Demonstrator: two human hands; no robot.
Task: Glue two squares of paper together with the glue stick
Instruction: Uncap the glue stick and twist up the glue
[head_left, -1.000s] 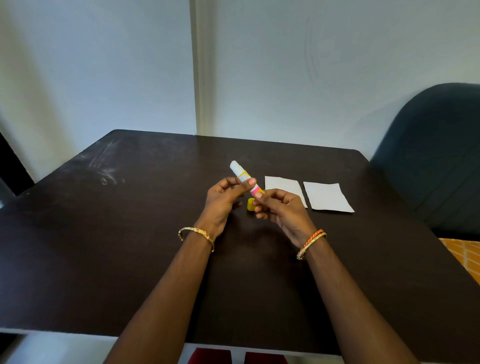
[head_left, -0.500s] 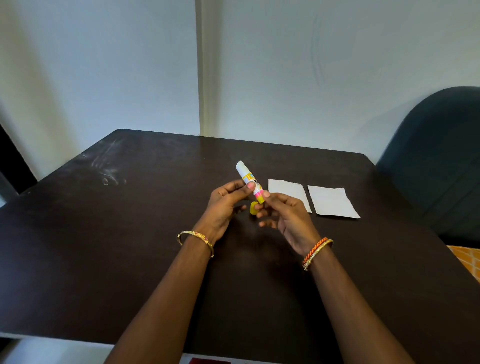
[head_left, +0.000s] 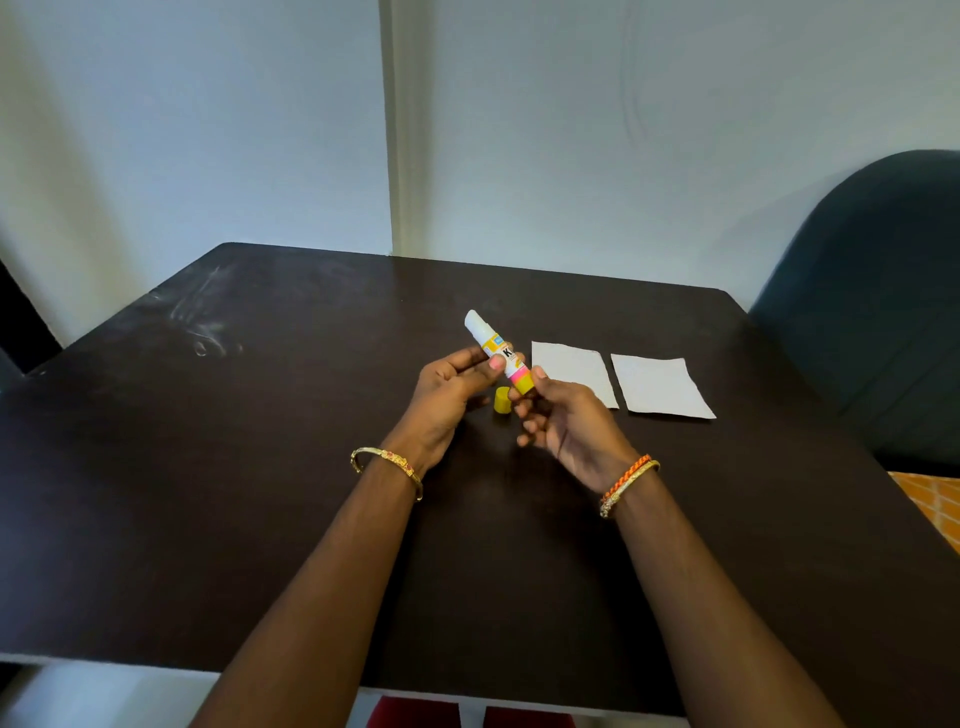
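Yellow cap (head_left: 502, 400) sits off on the table (head_left: 260, 467); my left hand (head_left: 447, 400) pinches the light, rigid glue stick (head_left: 498, 352) mid-barrel while right hand (head_left: 566, 421) fingertips grasp its base. Both flimsy paper squares (head_left: 574, 369) (head_left: 662, 387) lie just right.

We seem to sit in a plain home or office room: dark table (head_left: 260, 467), bare walls (head_left: 623, 130), upholstered chair (head_left: 883, 312).

A dark brown surface (head_left: 208, 519) with pale scuff marks (head_left: 202, 327) stands against a plain white wall (head_left: 623, 130). A dark chair (head_left: 883, 301) sits at the right.
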